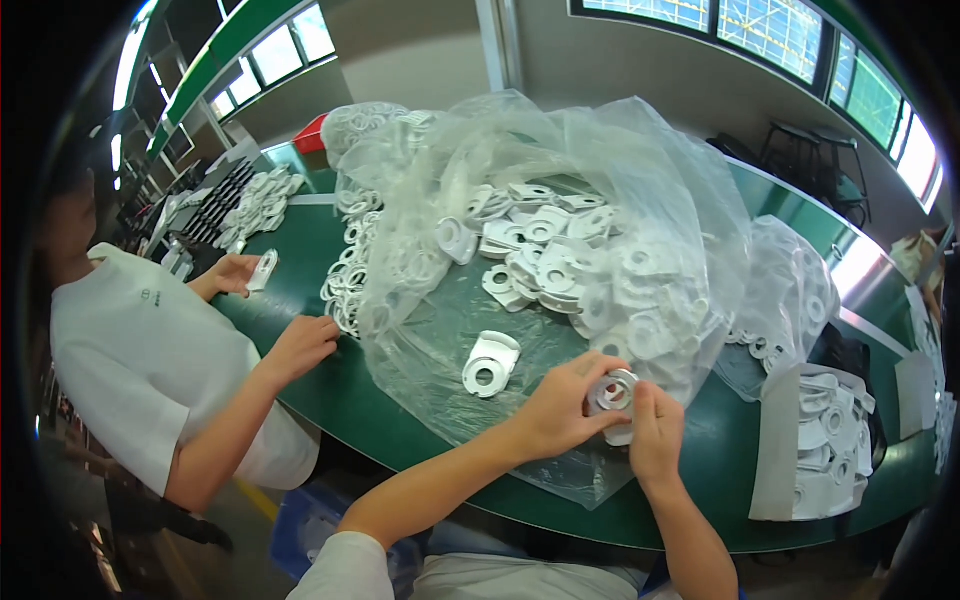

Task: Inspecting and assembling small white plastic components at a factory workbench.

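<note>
My left hand has its fingers closed round a white plastic part with a round ring at its top. My right hand grips the same part from the other side, its thumb pointing up next to the ring. The part's lower end is mostly hidden between my hands. Just left of them a single white plastic part with a round hole lies on the clear plastic bag. Beyond it, a heap of similar white parts sits inside the open bag.
A co-worker at the left holds a white part by a pile of white rings. A carton of white parts stands on the green table at my right. Another clear bag lies behind it.
</note>
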The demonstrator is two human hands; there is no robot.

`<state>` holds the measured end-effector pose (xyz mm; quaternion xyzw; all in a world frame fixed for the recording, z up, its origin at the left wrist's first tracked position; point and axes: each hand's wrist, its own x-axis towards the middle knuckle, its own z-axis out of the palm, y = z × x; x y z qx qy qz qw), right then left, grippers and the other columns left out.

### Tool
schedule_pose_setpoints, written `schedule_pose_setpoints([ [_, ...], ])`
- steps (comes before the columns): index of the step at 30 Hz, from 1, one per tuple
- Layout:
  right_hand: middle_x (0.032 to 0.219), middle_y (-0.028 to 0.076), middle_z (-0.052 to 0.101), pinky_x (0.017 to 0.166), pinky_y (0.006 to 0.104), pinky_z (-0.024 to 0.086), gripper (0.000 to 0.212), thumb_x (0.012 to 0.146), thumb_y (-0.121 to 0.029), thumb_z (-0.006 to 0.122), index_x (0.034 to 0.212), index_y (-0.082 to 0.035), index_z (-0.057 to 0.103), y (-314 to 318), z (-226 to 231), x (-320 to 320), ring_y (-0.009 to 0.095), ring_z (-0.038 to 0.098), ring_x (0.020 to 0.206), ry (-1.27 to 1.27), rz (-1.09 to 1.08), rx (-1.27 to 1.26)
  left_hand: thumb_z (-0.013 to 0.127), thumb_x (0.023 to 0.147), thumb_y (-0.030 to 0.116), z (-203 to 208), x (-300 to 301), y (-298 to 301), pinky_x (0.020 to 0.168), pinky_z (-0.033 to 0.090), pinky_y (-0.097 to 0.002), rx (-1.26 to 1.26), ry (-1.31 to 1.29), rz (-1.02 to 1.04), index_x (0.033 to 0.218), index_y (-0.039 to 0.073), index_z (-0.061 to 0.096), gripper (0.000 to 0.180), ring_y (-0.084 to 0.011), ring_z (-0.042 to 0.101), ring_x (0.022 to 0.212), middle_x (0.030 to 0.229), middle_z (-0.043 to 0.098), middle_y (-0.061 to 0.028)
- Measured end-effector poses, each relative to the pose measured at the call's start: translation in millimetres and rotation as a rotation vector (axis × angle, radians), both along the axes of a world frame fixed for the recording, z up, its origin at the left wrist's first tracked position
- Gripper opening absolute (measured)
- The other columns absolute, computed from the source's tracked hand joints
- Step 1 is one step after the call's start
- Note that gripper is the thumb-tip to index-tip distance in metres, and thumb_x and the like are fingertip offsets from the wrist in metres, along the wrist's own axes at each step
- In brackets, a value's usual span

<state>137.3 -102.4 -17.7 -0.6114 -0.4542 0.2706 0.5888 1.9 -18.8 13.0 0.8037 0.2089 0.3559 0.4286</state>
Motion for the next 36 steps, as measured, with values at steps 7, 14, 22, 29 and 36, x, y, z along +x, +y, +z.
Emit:
schedule_pose_setpoints([
  [7, 0.074, 0.009, 0.065, 0.055, 0.025, 0.049, 0.037, 0.1, -0.025, 0.04, 0.089, 0.001, 0.062, -3, 12, 13, 0.014, 0.063, 0.062, 0.299, 0.2, -0.096, 0.06, 0.085, -0.001, 5, -11, 17, 0.059, 0.051, -0.024, -0.362, 0.03, -0.293, 0.121, 0.001, 0.057, 0.036, -0.0117, 0.062, 0.066, 0.097, 0.063, -0.0083],
  [14, 0.09, 0.009, 0.066, 0.049, 0.0237, 0.048, 0.031, 0.08, -0.006, 0.048, 0.109, 0.001, 0.056, 2, 23, 5, 0.016, 0.066, 0.068, 0.357, 0.36, -0.116, 0.056, 0.089, 0.004, -1, -9, 17, 0.065, 0.053, -0.0248, -0.565, -0.043, -0.194, 0.121, 0.0, 0.056, 0.032, -0.0111, 0.061, 0.091, 0.103, 0.063, -0.0059],
  [22, 0.091, 0.009, 0.065, 0.062, 0.0258, 0.051, 0.026, 0.079, -0.001, 0.047, 0.103, 0.003, 0.057, -1, 20, 4, 0.014, 0.064, 0.072, 0.256, 0.259, -0.005, 0.057, 0.079, -0.008, -1, -3, 6, 0.082, 0.054, -0.0283, -0.529, -0.117, -0.31, 0.131, 0.002, 0.047, 0.054, -0.0171, 0.056, 0.106, 0.122, 0.052, -0.0071],
  [29, 0.096, 0.01, 0.063, 0.055, 0.0256, 0.051, 0.03, 0.086, -0.006, 0.056, 0.115, 0.001, 0.053, 1, 23, 11, 0.013, 0.061, 0.066, 0.0, 0.188, -0.064, 0.056, 0.078, -0.009, -6, -2, 12, 0.079, 0.05, -0.0254, -0.292, -0.109, -0.088, 0.129, 0.001, 0.048, 0.053, -0.0142, 0.054, 0.104, 0.116, 0.052, -0.005],
  [36, 0.097, 0.01, 0.062, 0.055, 0.0257, 0.054, 0.029, 0.088, -0.002, 0.055, 0.117, -0.001, 0.053, -112, 66, 82, 0.016, 0.065, 0.075, -0.144, -0.434, 0.052, 0.058, 0.077, -0.009, -10, 5, 4, 0.064, 0.047, -0.0242, 0.089, 0.041, -0.06, 0.11, 0.001, 0.06, 0.035, -0.0157, 0.058, 0.081, 0.097, 0.058, -0.0092],
])
